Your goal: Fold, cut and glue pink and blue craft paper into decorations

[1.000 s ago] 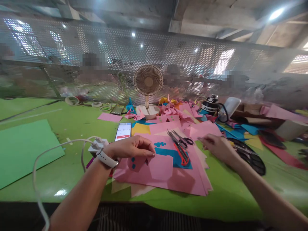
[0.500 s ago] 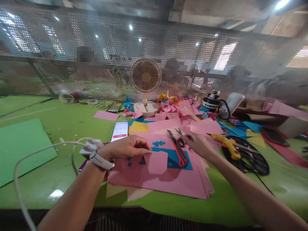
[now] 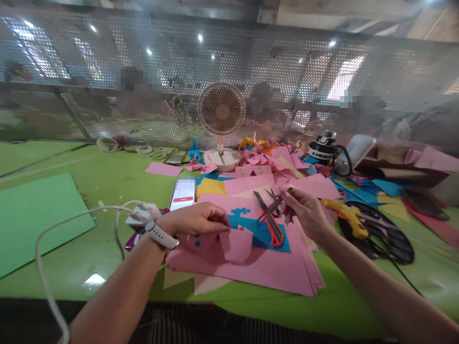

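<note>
Between the closed thumb and fingers of my left hand is the edge of a small pink paper piece, curved and lifted over the sheets below. My right hand pinches dark metal tweezers, their tips pointing down and left. Beneath the tweezers, a red and black utility knife lies on a blue paper sheet. Small scissors lie just behind it, partly hidden by the tweezers. Tiny blue paper cutouts are scattered on the stacked pink sheets.
A phone and a white charger with cables stand left of the stack. A fan and heaped folded paper are behind. At right are a yellow glue gun, a black reel-like disc and a bottle.
My right hand has lifted the tweezers and brought them over the utility knife. The pink piece in my left hand has bent more. The view has shifted slightly.
</note>
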The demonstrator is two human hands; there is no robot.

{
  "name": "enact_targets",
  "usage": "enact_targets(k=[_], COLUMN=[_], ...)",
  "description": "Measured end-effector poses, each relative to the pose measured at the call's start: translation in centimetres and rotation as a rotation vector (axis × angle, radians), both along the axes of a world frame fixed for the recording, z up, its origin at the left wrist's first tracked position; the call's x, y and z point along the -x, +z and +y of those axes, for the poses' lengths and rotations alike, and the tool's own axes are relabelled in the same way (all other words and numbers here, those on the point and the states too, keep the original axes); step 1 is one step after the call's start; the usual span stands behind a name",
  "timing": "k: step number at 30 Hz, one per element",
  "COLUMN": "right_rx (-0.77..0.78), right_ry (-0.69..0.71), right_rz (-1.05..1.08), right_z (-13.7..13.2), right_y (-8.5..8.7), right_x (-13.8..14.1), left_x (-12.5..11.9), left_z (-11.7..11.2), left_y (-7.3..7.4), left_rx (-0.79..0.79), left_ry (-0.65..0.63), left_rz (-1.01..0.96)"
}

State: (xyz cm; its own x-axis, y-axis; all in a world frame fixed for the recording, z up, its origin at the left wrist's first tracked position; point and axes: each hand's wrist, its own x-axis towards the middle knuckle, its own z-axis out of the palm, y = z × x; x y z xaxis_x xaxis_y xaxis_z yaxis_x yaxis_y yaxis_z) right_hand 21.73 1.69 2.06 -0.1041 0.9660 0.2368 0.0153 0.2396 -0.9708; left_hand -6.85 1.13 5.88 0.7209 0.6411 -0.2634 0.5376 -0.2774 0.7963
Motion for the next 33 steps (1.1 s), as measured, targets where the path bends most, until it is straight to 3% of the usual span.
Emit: enact_targets(k=[3,8,16,23,33], right_rx=[-0.103,-0.063,0.250,0.238,0.214], right_ry=[-0.019,0.172,0.042,0.047,0.062], right_rz=[-0.169,-0.334,0.013,0.039,-0.019], right_z=[0.0,0.1,2.7,4.2,4.4], right_y=[-0.4,-0.6,-0.1,-2.2,-2.7], right_x=[0.6,1.4,3.0,3.8,4.3], left_x=[0.0,0.0,-0.1,0.0,-0.1], left_z=[-0.1,-0.2,-0.1,0.0,0.0], left_y=[0.0,-0.4,-0.6,-0.5,-0.6], left_rx=[0.002,0.039,0.061,0.068,0.105], left_ry=[-0.004,-0.001,0.008,0.008,-0.006], left_rz=[-0.030,-0.051,-0.073,-0.042,-0.061])
